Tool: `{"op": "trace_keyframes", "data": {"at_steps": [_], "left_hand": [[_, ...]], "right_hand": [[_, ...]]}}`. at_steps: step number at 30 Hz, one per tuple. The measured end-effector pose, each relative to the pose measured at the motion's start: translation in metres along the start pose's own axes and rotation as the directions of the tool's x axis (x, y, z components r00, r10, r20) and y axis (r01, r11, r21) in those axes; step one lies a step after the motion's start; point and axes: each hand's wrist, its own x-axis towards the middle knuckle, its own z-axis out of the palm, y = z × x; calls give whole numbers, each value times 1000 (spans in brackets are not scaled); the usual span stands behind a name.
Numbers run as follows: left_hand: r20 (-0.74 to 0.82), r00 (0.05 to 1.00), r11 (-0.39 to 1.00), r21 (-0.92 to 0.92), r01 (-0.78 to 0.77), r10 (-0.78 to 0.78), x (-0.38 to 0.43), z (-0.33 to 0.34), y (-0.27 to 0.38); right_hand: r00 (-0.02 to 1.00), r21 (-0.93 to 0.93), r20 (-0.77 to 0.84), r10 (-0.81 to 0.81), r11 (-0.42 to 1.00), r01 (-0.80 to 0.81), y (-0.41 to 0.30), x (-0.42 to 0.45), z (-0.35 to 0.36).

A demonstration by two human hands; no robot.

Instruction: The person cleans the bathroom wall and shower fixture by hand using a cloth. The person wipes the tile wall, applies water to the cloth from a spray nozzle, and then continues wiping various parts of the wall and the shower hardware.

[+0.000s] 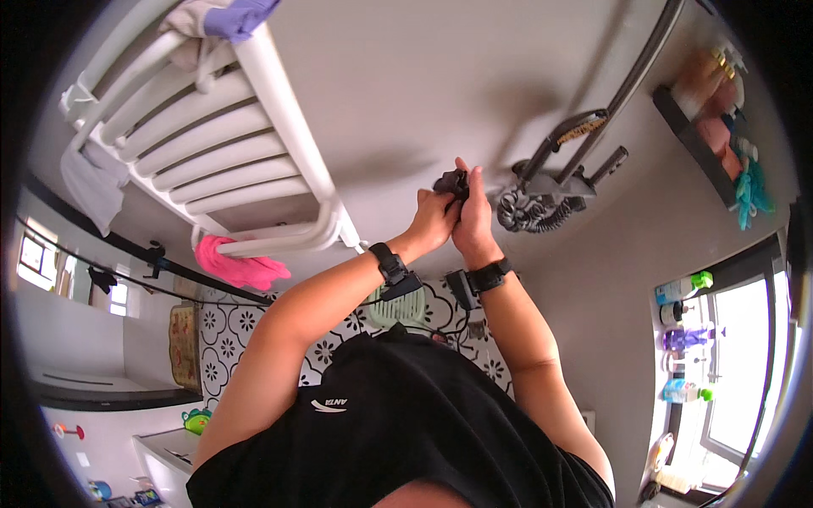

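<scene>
In front of me, near the shower fixture [559, 184], both my hands meet around a small bunched dark cloth [452, 183]. My left hand [435, 219] has its fingers closed on the cloth's lower part. Upright beside it, my right hand [473, 216] presses its palm side against the cloth, with its fingers pointing up. The exact kind of cloth cannot be told. Each wrist wears a black strap with a small black device.
A white towel radiator [279, 120] on the left wall holds a pink cloth [241, 261] and others. A dark shelf [693, 147] with items hangs at upper right. Bottles [686, 340] line the windowsill. A pale green stool or mat [399, 307] lies below on the patterned floor.
</scene>
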Motion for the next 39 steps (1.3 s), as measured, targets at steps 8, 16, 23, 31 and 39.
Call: {"op": "trace_keyframes", "data": {"at_steps": [8,16,23,31,39], "left_hand": [[414,861,789,404,-463,294,3,55,54],[-128,898,905,-8,-426,422,16,96,105],[258,949,959,-263,-111,181,40,126,107],[336,921,907,-419,-41,197,61,144,125],[527,834,937,-347,35,164,83,159,137]], "right_hand": [[964,164,-222,149,980,-114,-32,-38,-106],[909,32,-386,-155,983,181,-107,-50,-150],[898,-70,-427,-104,994,82,-160,-71,-157],[719,-83,-689,-96,995,53,-182,-62,-144],[819,-88,-533,-211,977,194,-189,-58,-175]]}}
